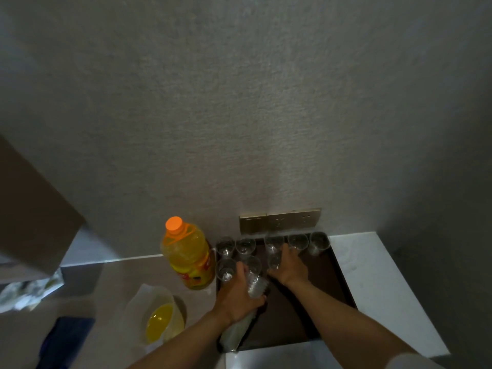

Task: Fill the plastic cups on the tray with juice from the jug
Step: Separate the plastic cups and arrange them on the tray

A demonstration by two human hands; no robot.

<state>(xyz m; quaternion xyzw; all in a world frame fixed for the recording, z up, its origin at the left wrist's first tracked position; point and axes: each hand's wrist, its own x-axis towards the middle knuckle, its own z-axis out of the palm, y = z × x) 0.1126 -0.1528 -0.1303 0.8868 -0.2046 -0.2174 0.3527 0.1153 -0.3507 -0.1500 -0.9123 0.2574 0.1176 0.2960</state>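
Head view, setting: We look down at a counter against a textured grey wall (239,102), with a brass socket plate (280,219) low in the centre of the frame.
Tray: A dark brown tray (327,283) fills the lower centre-right.
Cups on tray: Clear plastic cups (297,242) stand upright in a row along the tray's far edge, with more in a second row at its left end; all look empty.
Left hand: Our left hand (237,291), lower centre, has its fingers wrapped round a sleeve of stacked cups (246,312) that lies tilted, its long axis running from lower left up toward the tray's middle.
Right hand: Our right hand (288,265) grasps a single cup (275,259) in the second row, fingers curled about its side.
Jug: The jug (159,320), holding yellow juice, sits left of the tray in the lower left of the frame, nearer our left hand and well apart from the right.
Bottle: A capped orange-juice bottle (189,257) stands just beside the tray's left edge.
Coming move: We judge cups are being set out; pouring means freeing the left hand to reach the jug.
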